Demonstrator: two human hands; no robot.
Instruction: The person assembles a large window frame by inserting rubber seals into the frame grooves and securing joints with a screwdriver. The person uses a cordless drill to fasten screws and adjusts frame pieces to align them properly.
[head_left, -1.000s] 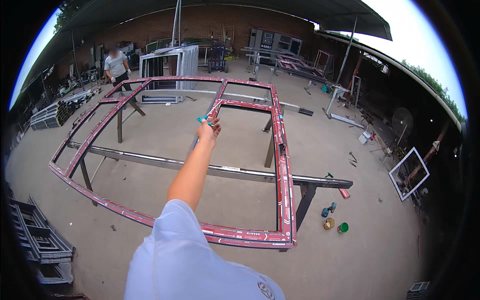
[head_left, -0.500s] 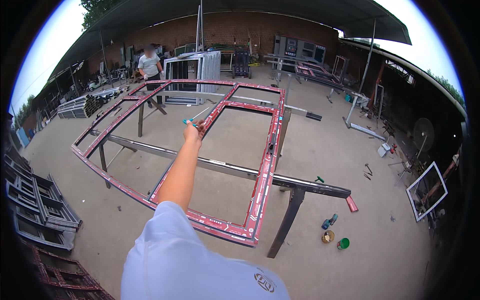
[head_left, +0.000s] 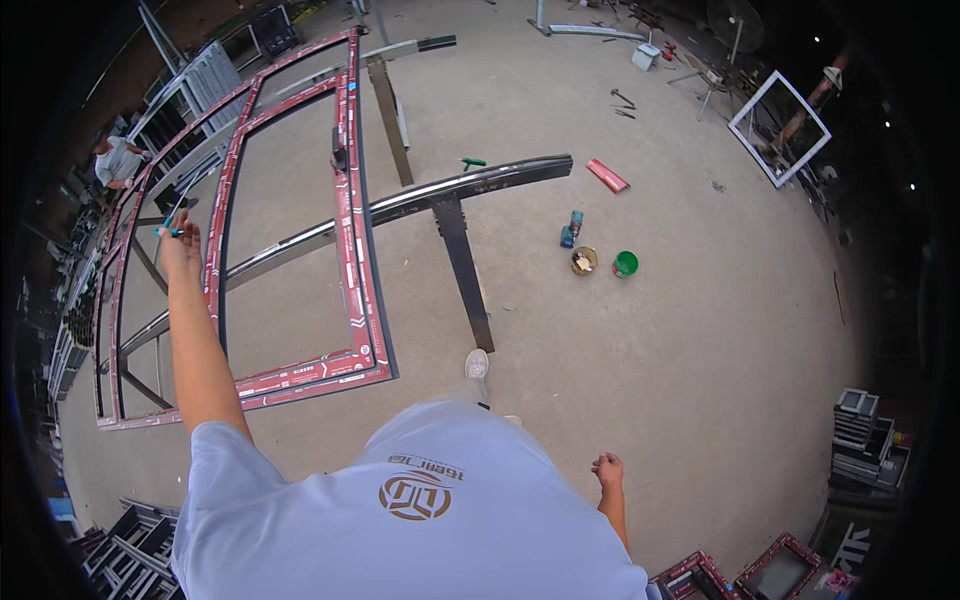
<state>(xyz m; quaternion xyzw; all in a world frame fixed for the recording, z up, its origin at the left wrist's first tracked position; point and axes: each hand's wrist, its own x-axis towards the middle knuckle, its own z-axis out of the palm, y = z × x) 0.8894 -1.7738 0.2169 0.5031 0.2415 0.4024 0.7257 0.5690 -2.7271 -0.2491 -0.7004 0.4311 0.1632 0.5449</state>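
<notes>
My left hand (head_left: 181,251) reaches out over a large frame wrapped in red film (head_left: 362,290), its fingers closed round a teal T-handled driver (head_left: 170,232) with a thin shaft pointing away. The frame lies on a dark metal beam (head_left: 420,200) with legs, and a black fitting (head_left: 339,158) sits on its right rail. Low at my right side hangs my right hand (head_left: 607,468), its fingers curled in and nothing visible in them.
A green-handled tool (head_left: 473,162) lies by the beam. On the floor are a red piece (head_left: 607,176), a cordless drill (head_left: 571,229), a tan bucket (head_left: 584,262) and a green bucket (head_left: 626,264). Another person (head_left: 118,162) stands beyond the frame; a white frame (head_left: 780,128) leans at right.
My view has swung right and down, so the red frame now sits further left. My right hand and a shoe have come into sight. The driver stays in my left hand.
</notes>
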